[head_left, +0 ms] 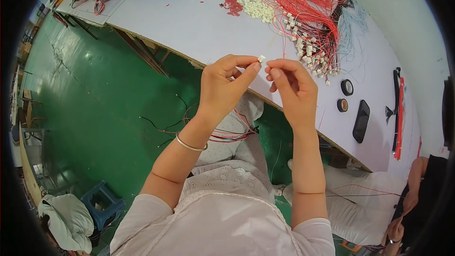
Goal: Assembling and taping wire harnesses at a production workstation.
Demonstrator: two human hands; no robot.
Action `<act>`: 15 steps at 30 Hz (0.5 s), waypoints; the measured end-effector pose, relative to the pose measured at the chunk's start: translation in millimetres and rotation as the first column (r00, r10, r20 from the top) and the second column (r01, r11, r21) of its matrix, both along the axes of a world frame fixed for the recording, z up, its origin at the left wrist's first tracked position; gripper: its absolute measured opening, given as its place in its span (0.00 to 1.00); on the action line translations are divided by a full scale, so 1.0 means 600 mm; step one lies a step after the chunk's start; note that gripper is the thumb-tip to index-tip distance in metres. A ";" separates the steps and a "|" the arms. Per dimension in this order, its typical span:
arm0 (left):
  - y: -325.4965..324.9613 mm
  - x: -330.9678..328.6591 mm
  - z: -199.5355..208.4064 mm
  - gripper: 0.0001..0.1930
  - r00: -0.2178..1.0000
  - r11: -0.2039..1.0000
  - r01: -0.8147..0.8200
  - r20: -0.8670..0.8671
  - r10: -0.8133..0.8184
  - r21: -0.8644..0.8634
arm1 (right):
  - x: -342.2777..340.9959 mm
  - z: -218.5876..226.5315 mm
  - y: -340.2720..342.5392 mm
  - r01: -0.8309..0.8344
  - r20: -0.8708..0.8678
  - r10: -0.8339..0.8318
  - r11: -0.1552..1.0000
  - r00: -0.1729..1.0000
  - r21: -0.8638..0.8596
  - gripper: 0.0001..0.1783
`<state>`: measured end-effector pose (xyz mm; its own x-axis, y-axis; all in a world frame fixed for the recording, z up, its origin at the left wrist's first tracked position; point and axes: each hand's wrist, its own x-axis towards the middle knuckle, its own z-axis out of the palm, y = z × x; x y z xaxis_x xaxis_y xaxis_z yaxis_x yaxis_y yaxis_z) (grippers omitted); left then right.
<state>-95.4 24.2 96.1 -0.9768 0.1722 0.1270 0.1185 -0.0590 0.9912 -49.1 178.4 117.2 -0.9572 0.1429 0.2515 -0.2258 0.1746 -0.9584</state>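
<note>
My left hand [222, 83] is closed, with thumb and forefinger pinching a small white plastic connector housing [261, 59]. Just to the right, my right hand [296, 85] is held with its thumb and fingertips together, close to the housing. A thin red wire [285, 42] runs from the heap toward these fingers; whether they grip it is hidden. Both hands are above the table's near edge. Beyond them lie a pile of loose cream housings [257, 4], small red pieces [232, 4] and a heap of red wires [303, 2] with white connectors [307, 52] on their ends.
Two tape rolls [347, 87] and a black phone [361, 121] lie on the white table [189, 16] at right, near red and black tubing [398, 114]. Wires [232, 135] rest across my lap. Another person [419, 194] sits at right. A blue stool [102, 204] stands on the green floor.
</note>
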 end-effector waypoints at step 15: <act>0.007 0.033 0.013 0.07 0.935 0.990 0.073 -0.337 -0.111 -0.123 | 0.041 -0.006 0.014 0.041 0.063 -0.029 0.978 0.998 -0.207 0.19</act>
<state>-75.4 28.6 104.1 -0.8565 0.2899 0.4270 0.4509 0.0179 0.8924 -24.7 186.9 113.4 -0.9630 0.2199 0.1561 -0.1651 -0.0231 -0.9860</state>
